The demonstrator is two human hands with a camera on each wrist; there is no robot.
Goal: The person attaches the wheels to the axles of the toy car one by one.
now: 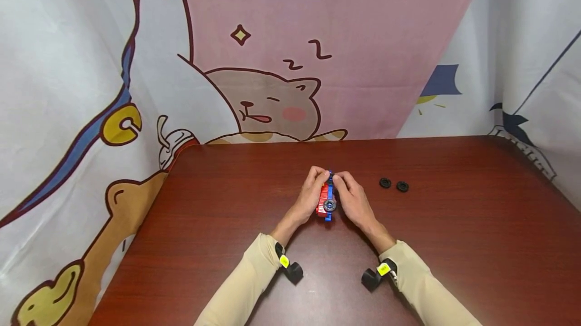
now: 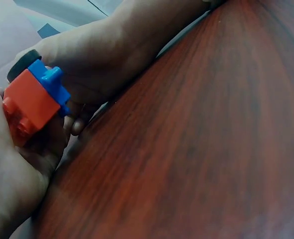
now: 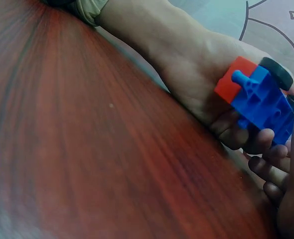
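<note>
Between both hands, over the table, is a toy car [image 1: 323,201] of red blocks on a blue base, tilted on its side. My left hand [image 1: 310,198] grips it along its red side. At its far end, the thumb and fingers of my right hand [image 1: 354,200] pinch it near a black wheel. Another black wheel [image 1: 330,205] sits on the near end of the blue side. In the left wrist view, the red block [image 2: 31,102] and blue base [image 2: 50,82] show end-on. The right wrist view shows the blue underside [image 3: 264,102]; fingers partly hide the far end.
Two loose black wheels, one [image 1: 385,182] beside the other [image 1: 402,186], lie on the dark red-brown table [image 1: 227,205] to the right of the hands. A printed cloth [image 1: 363,63] hangs behind the table's far edge and along its sides.
</note>
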